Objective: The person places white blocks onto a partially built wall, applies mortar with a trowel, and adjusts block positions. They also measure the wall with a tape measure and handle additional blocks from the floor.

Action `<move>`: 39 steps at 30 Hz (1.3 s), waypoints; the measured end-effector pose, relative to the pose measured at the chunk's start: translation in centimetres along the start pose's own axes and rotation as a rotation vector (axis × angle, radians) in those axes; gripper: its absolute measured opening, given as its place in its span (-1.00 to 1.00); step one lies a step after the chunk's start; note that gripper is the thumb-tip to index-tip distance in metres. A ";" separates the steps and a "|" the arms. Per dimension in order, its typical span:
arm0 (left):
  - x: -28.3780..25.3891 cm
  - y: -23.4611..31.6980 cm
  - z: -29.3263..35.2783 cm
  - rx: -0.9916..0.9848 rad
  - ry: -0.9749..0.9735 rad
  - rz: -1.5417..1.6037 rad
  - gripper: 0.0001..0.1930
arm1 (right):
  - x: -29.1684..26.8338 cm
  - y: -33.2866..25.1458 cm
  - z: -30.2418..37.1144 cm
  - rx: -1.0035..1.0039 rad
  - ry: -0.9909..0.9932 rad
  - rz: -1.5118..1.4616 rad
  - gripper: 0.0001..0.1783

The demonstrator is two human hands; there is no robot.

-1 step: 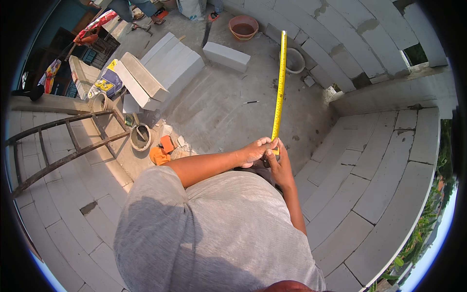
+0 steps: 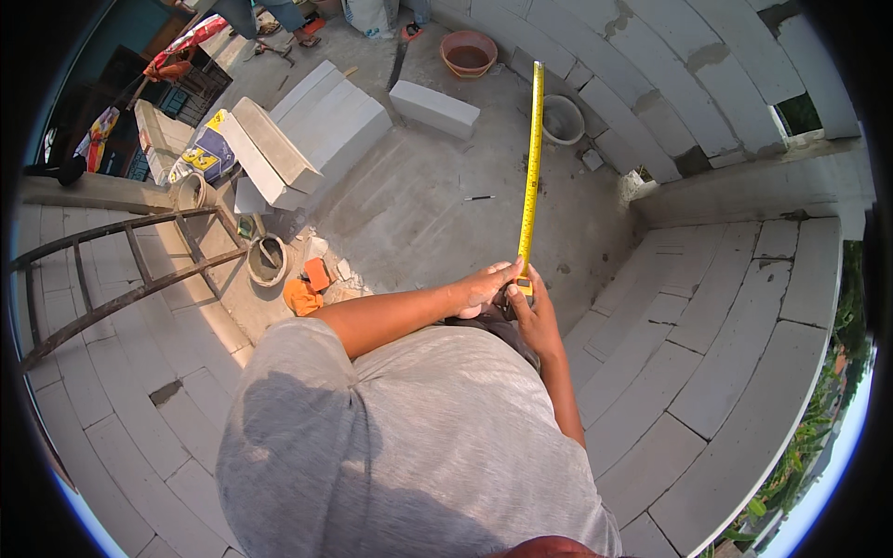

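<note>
My right hand (image 2: 532,314) is closed around the case of a tape measure (image 2: 530,200), held in front of my waist. The yellow blade is drawn out and rises away from me above the floor, bowing slightly. My left hand (image 2: 486,288) is beside the case, its fingers bent and the fingertips at the blade where it leaves the case. Most of the case is hidden by the fingers. On the floor left of the blade lies a thin dark pen-like stick (image 2: 479,197).
Pale block walls stand at right (image 2: 684,335) and left. A metal ladder-like frame (image 2: 139,270) leans at left, near a mortar bucket (image 2: 269,260). Stacked blocks (image 2: 335,116), a single block (image 2: 434,109), a reddish basin (image 2: 467,54) and a grey basin (image 2: 562,120) lie ahead. Another person's legs (image 2: 284,17) show far left.
The far end of the tape blade has swung slightly left. My left fingers have shifted a little at the blade's base; the right hand keeps its hold on the case.
</note>
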State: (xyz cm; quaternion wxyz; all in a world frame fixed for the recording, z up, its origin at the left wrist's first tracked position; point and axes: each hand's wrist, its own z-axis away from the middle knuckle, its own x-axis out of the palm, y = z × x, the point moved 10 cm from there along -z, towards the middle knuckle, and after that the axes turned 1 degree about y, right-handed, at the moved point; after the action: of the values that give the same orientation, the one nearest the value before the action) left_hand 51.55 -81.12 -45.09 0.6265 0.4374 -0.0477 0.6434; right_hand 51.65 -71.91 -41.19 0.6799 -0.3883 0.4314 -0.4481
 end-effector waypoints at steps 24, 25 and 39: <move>-28.5 18.7 -20.8 0.105 0.696 -0.458 -0.39 | -5.5 7.5 -35.6 0.490 -0.348 0.270 -0.61; -29.4 18.9 -19.5 0.093 0.779 -0.576 -0.41 | -5.5 8.2 -38.2 0.423 -0.316 0.306 -0.64; -30.8 7.1 -13.7 0.072 1.176 -0.243 -0.63 | 1.8 22.7 -72.7 0.229 -0.484 0.620 -0.53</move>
State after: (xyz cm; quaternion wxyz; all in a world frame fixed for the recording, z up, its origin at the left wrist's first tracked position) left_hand 33.52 -97.81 -69.16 0.6015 0.0313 0.3791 0.7025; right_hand -9.65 -77.16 -86.13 0.9034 -0.2561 0.3028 -0.1629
